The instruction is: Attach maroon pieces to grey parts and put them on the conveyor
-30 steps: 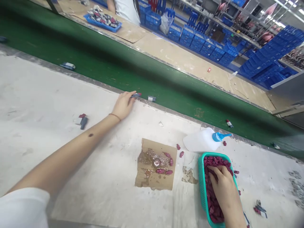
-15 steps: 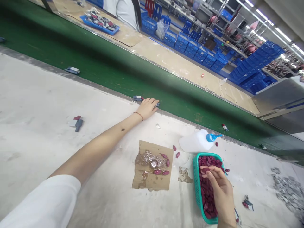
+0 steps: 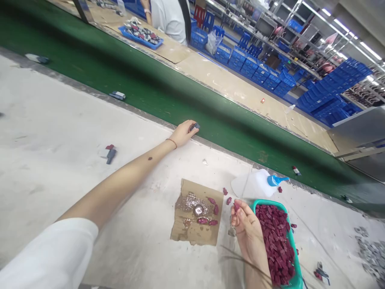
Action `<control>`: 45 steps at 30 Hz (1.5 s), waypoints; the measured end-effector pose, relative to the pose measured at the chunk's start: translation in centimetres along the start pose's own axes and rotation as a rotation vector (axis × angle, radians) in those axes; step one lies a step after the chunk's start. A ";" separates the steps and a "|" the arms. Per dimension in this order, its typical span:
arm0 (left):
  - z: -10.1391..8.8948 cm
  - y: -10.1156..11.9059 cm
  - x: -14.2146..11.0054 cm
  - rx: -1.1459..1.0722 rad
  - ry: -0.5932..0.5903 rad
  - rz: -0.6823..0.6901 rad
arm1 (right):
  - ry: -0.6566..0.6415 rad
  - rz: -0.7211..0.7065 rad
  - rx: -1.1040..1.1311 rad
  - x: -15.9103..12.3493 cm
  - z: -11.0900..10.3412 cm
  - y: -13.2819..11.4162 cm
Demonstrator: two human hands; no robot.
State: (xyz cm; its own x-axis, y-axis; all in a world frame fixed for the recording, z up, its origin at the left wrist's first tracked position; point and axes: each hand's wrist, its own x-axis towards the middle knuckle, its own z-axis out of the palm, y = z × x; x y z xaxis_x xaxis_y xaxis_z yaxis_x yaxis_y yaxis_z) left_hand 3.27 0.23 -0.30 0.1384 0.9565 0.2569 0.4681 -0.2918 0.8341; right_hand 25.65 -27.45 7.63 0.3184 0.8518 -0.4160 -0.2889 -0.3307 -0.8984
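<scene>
At the near edge of the green conveyor belt [image 3: 240, 146], my left hand [image 3: 183, 133] is closed around a small dark grey plastic piece [image 3: 195, 126]. My right hand [image 3: 248, 226] pinches a small maroon piece [image 3: 236, 206] between thumb and fingers, just left of the green basket [image 3: 297, 267] full of maroon pieces. Left of that hand lies a brown cardboard square [image 3: 195, 237] with a clear, wet-looking liquid and a few maroon pieces on it. A white squeeze bottle [image 3: 254, 182] with a blue nozzle lies on its side behind the basket.
Several grey-and-white pieces [image 3: 118, 95] lie on the belt. An assembled-looking piece [image 3: 110, 154] rests on the white table at left, and a heap of grey parts [image 3: 373, 251] at right. Across the belt, a person in white [image 3: 170, 20] is beside a blue tray [image 3: 141, 38].
My right hand has moved left out of the basket with a maroon piece. My left hand now holds the grey piece at the belt edge. The view has shifted slightly.
</scene>
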 end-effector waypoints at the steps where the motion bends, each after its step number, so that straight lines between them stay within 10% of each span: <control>1: -0.1 0.1 0.3 -0.036 0.001 -0.009 | -0.014 -0.020 -0.028 0.3 0.3 0.3; 7: 0.6 1.8 -1.0 -0.297 0.002 -0.091 | -0.236 -0.268 -0.470 0.8 2.0 2.0; 20: -3.1 7.1 -17.0 -0.862 -0.399 -0.513 | -0.516 -0.622 -0.994 2.0 3.0 3.4; 33: -3.3 7.8 -19.2 -0.979 -0.468 -0.703 | -0.492 -0.489 -0.944 1.6 3.0 3.5; 45: -2.2 7.7 -20.4 -1.092 -0.660 -0.682 | -0.324 -0.217 -0.175 1.2 3.8 4.1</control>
State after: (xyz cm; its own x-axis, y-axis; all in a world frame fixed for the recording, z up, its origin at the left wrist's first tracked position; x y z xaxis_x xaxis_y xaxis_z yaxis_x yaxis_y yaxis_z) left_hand 2.15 -21.56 1.97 0.6760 0.6478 -0.3514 -0.2392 0.6438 0.7268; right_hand 21.42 -26.26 3.96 0.0471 0.9836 -0.1739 -0.0795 -0.1698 -0.9823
